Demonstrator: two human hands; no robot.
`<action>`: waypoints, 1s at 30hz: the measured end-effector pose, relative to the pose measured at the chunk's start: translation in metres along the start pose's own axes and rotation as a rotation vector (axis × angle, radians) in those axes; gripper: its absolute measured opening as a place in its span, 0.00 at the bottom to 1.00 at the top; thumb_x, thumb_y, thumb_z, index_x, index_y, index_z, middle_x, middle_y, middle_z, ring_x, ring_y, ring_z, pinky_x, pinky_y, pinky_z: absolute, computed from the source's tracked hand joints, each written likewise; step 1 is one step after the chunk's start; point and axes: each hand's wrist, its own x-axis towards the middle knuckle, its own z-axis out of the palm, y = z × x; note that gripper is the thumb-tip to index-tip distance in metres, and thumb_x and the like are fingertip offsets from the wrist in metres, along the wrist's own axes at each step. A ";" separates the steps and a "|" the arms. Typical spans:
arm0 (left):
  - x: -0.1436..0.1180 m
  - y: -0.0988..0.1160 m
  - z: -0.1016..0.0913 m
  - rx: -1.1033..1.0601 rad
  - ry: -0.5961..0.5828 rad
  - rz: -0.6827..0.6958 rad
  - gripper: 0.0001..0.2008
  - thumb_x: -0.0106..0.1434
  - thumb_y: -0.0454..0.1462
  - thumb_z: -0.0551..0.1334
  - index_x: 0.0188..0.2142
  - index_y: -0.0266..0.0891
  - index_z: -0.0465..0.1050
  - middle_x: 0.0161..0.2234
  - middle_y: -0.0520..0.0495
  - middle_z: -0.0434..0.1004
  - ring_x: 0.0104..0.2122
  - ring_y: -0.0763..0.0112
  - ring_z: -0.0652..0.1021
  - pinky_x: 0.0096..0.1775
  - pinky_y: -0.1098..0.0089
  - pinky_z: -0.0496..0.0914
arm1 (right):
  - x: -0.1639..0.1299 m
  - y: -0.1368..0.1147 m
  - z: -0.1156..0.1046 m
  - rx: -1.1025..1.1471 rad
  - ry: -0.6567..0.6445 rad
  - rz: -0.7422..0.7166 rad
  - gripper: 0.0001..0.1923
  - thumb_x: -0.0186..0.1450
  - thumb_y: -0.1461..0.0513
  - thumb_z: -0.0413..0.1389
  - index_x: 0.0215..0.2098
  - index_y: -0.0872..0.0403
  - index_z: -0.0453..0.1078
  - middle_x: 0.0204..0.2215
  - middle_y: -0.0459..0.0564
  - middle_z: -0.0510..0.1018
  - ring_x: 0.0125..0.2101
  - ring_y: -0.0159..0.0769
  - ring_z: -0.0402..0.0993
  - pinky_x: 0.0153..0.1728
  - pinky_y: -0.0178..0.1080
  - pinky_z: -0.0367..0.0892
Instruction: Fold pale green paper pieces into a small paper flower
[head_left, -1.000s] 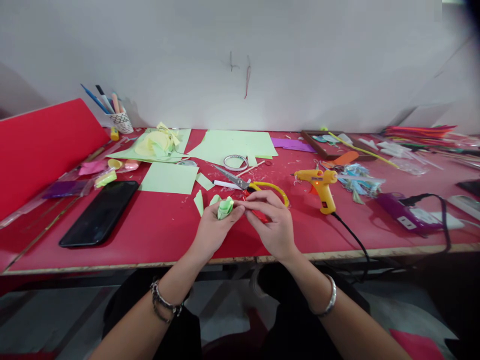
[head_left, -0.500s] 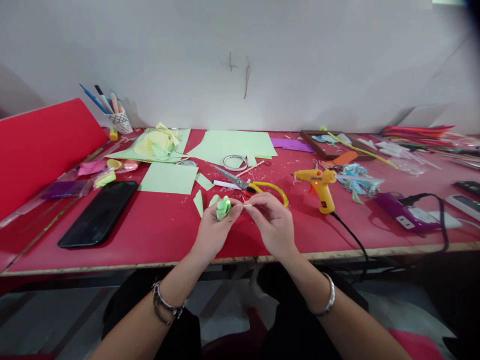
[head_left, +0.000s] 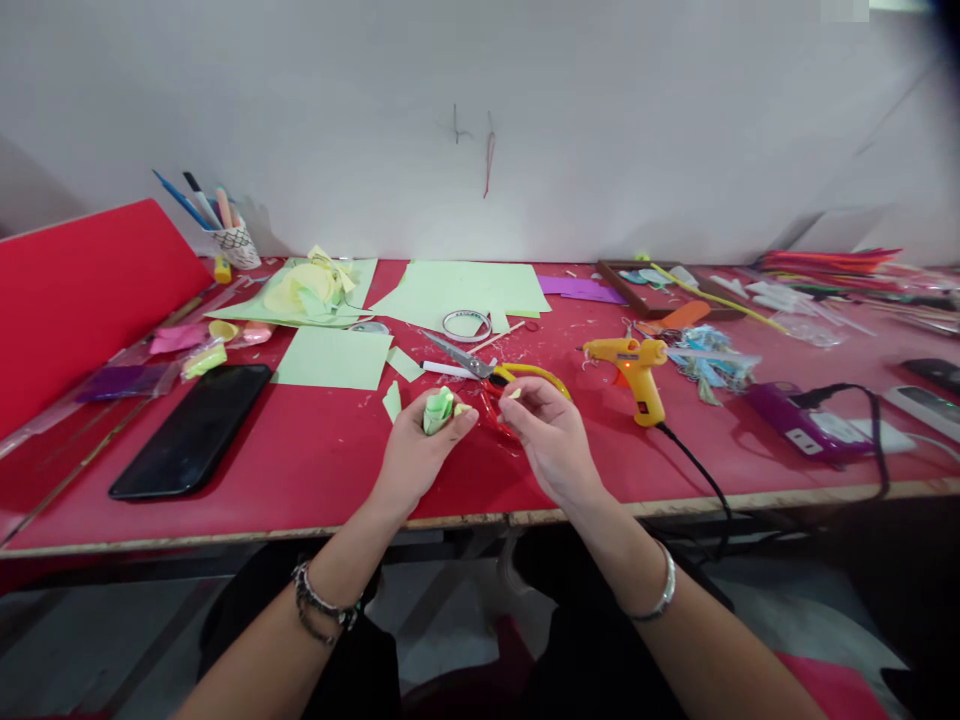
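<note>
I'm gripping the rolled green paper point(head_left: 438, 410) in my left hand point(head_left: 416, 450), while my right hand point(head_left: 551, 435), just right of it, is pinching a small scrap point(head_left: 514, 394).

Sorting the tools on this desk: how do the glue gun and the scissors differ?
The glue gun stands upright on its handle, with a black cord running off the table edge; the scissors lie flat and have no cord. The glue gun is chunky and all yellow-orange; the scissors are slim, with grey metal blades and yellow loop handles. Both rest on the red table, untouched by either hand.
</note>
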 end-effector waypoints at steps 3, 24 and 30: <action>0.000 -0.001 0.000 0.024 0.005 0.014 0.13 0.47 0.44 0.64 0.25 0.37 0.66 0.21 0.56 0.63 0.23 0.78 0.63 0.27 0.76 0.60 | 0.000 0.001 -0.002 -0.032 -0.001 0.015 0.06 0.52 0.61 0.59 0.28 0.53 0.69 0.20 0.41 0.69 0.21 0.25 0.65 0.25 0.31 0.66; -0.002 0.005 0.000 0.235 -0.085 0.080 0.10 0.55 0.43 0.58 0.26 0.37 0.66 0.19 0.56 0.60 0.20 0.77 0.61 0.24 0.76 0.58 | -0.001 0.003 -0.002 -0.005 -0.112 0.059 0.09 0.60 0.59 0.52 0.36 0.51 0.72 0.26 0.45 0.74 0.24 0.26 0.67 0.30 0.32 0.66; -0.001 0.002 -0.002 0.287 -0.128 0.145 0.12 0.55 0.43 0.57 0.33 0.37 0.70 0.21 0.54 0.65 0.22 0.75 0.64 0.25 0.75 0.60 | 0.000 0.003 -0.004 -0.085 -0.072 0.026 0.10 0.60 0.57 0.52 0.30 0.53 0.73 0.18 0.43 0.69 0.20 0.25 0.63 0.22 0.30 0.60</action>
